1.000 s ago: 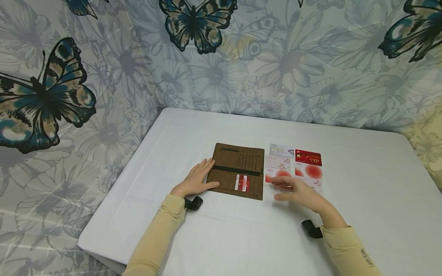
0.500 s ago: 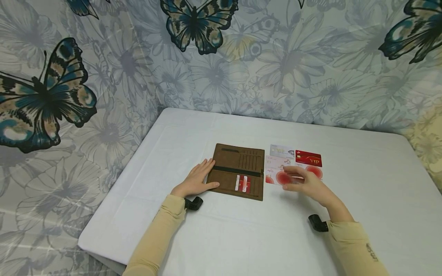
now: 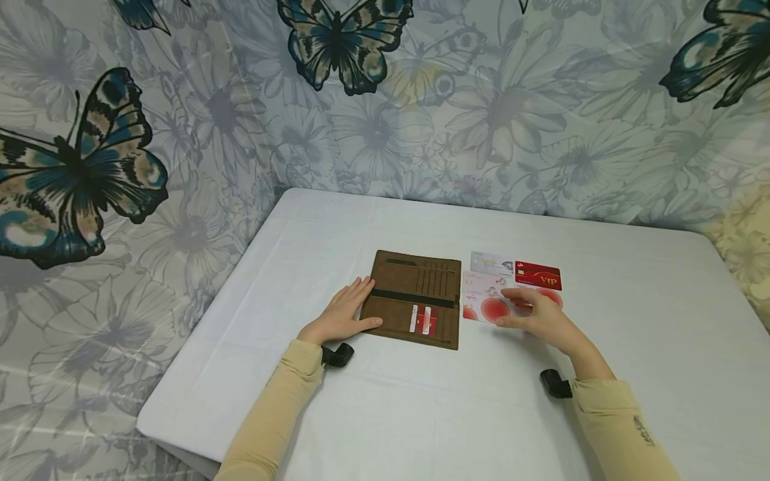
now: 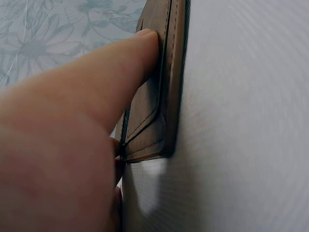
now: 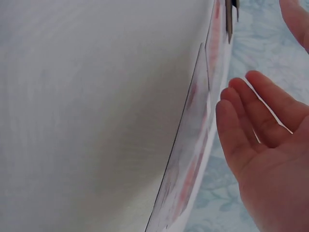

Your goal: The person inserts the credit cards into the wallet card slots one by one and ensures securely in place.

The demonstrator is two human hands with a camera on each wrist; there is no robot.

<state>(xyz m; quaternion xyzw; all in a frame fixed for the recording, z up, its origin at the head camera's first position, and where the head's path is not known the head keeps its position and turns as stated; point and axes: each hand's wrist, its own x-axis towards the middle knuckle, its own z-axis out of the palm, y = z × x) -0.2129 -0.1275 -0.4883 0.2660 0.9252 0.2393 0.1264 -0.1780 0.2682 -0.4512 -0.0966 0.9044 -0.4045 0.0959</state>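
The open brown leather wallet (image 3: 416, 298) lies flat on the white-covered bench (image 3: 631, 321), two red-and-white cards (image 3: 422, 318) already tucked in its lower slots. The left hand (image 3: 343, 312) rests on the wallet's left edge with fingers straight, pinning it — the left wrist view shows a fingertip pressed on the stitched rim. Just right of the wallet lies a cluster of loose plastic cards (image 3: 488, 300), a red VIP card (image 3: 538, 275) at its far corner. A second ago the right hand (image 3: 537, 314) hovered nearer the bench's front edge; it has since moved forward over the cluster, fingers relaxed and spread, gripping nothing — likely settling on which card to take.
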